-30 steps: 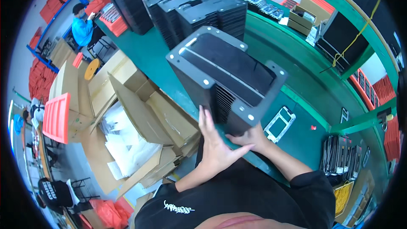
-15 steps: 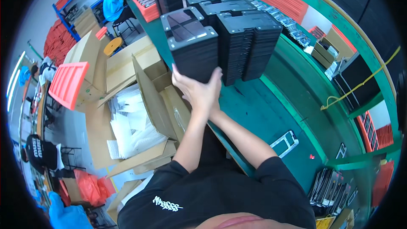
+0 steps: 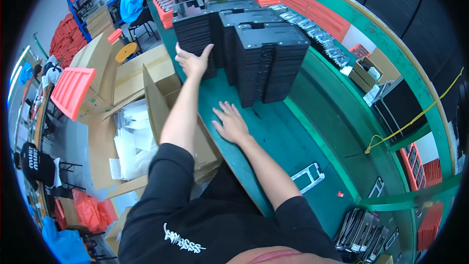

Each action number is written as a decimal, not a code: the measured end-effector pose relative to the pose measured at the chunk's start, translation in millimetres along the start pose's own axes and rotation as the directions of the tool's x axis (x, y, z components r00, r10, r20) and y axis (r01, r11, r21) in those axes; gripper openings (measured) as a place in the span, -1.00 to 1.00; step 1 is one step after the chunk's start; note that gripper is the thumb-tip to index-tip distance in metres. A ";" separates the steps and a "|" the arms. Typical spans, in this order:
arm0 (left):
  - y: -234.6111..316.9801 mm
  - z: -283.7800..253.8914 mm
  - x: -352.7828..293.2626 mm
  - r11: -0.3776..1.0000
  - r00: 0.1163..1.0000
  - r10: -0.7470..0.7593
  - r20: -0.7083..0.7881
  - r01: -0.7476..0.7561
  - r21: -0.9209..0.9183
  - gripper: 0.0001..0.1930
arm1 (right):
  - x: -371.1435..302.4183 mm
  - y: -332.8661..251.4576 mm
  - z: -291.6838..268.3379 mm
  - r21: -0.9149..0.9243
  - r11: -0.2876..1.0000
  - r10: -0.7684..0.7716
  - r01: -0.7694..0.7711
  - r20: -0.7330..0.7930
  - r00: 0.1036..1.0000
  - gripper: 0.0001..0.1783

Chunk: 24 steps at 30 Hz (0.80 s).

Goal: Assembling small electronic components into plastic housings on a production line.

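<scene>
Black slabs form one tall rectangular stack [image 3: 192,29] at the upper centre of the frame; our left hand [image 3: 193,62] meets its near side, grip spread wide. Three similar black stacks [image 3: 250,66] stand to its right. Our right hand [image 3: 231,124] splays wide at the green desk [image 3: 278,134]. One open brown cardboard box [image 3: 101,151], left, contains white sheets [image 3: 134,142].

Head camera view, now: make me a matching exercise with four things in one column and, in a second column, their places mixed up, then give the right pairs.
Things:
1. left hand
2. right hand
3. white sheets
4. red plastic bag

Places:
A. in the open cardboard box
B. at the near side of a black tray stack
C. lower left of the view
D. spread at the green tabletop

Pairs: 1-B, 2-D, 3-A, 4-C
</scene>
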<state>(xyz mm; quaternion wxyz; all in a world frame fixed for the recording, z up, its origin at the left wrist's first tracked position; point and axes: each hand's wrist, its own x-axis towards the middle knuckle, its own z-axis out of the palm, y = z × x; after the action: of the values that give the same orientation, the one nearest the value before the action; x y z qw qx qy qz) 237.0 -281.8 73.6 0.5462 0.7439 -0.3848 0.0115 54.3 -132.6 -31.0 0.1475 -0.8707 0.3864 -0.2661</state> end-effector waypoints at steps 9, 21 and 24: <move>-50.4 24.1 116.1 1.000 0.954 -0.013 0.301 0.009 0.016 0.42 | 5.5 3.9 -4.2 0.097 0.995 0.032 -0.027 -0.045 0.998 -0.51; -109.4 45.8 216.5 0.948 0.823 0.223 0.523 -0.057 -0.314 0.17 | 4.8 -10.8 -9.9 0.049 0.996 0.078 -0.081 0.047 0.996 -0.43; -125.9 35.7 227.4 0.957 0.775 0.192 0.603 -0.012 -0.289 0.06 | 8.2 -13.1 -12.9 0.079 0.993 0.083 -0.086 0.043 0.996 -0.44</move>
<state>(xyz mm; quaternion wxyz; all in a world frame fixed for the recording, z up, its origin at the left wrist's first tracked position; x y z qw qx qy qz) 456.2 -424.9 57.5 0.4820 0.6022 -0.5817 -0.2580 59.3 -130.8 -11.5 0.2013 -0.8521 0.4089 -0.2574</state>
